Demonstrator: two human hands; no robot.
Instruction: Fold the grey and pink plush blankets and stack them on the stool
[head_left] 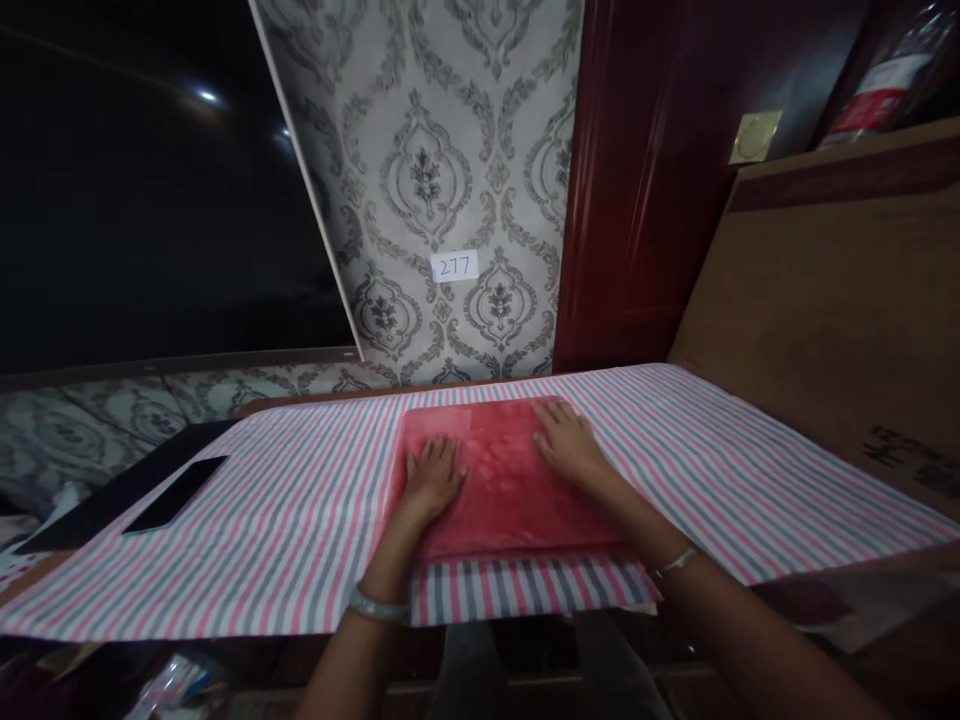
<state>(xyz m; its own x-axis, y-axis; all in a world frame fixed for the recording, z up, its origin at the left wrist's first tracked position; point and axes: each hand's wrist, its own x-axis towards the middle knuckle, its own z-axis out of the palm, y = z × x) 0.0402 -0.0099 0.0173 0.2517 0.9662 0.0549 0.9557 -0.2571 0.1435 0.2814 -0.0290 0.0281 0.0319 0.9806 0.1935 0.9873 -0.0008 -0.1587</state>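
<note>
A folded red cloth, soft-looking and roughly rectangular, lies on a striped tablecloth in the middle of the table. My left hand rests flat on its left part, with the fingers spread. On the upper right part of the cloth lies my right hand, palm down and fingers stretched out. Neither hand grips anything. What exact kind of cloth it is, I cannot tell.
A dark phone lies on the left of the tablecloth, near a black flat panel. A large cardboard box stands at the right, with a bottle behind it. A big dark screen fills the upper left.
</note>
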